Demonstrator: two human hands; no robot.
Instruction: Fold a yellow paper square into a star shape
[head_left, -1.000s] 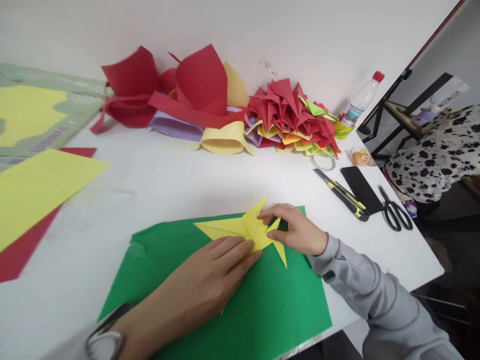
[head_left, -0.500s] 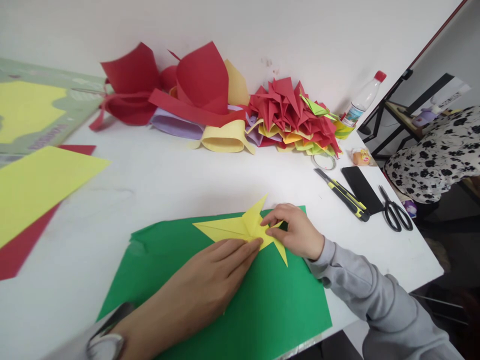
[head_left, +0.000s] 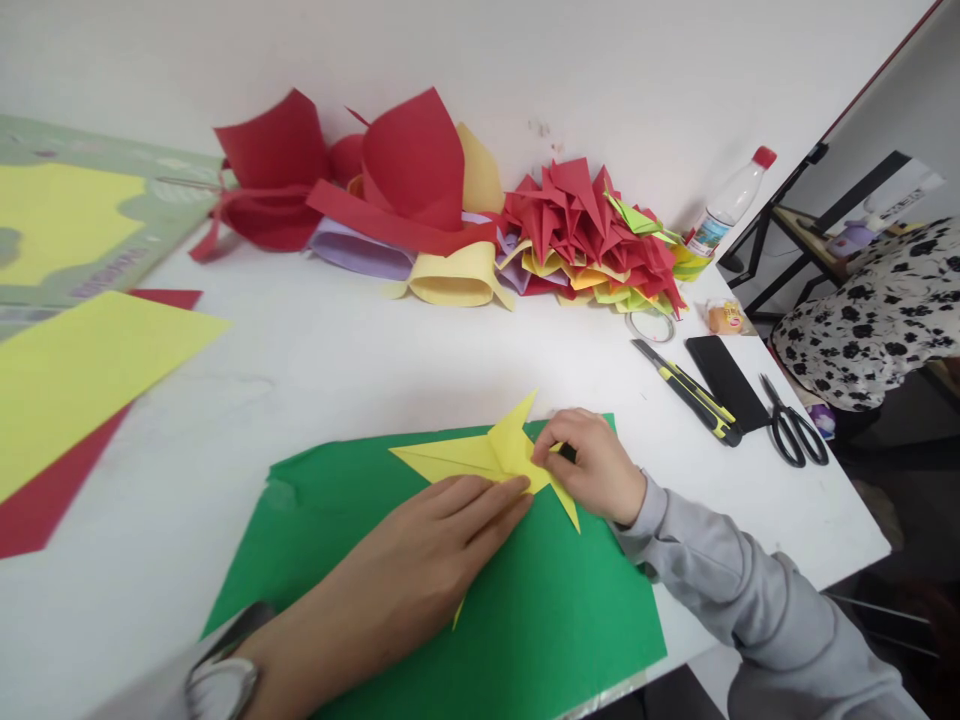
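A yellow folded paper star lies near the far edge of a green sheet. My left hand rests flat with outstretched fingers, its fingertips pressing on the star's middle; it covers part of the lower points. At the star's right side, my right hand is closed, thumb and forefinger pinching the paper just beside the upright top point. Whatever fold sits between those fingers is mostly hidden. A wristwatch is on my left wrist.
Red and yellow paper sheets lie at left. Along the wall stand rolled paper shapes and a heap of red folded stars. To the right are a bottle, tape roll, utility knife, black case and scissors. Someone in patterned clothing is beyond.
My right fingers have closed together on the star's paper, where they were slightly apart before. My left hand stays pressed on the star. The whole view has shifted slightly.
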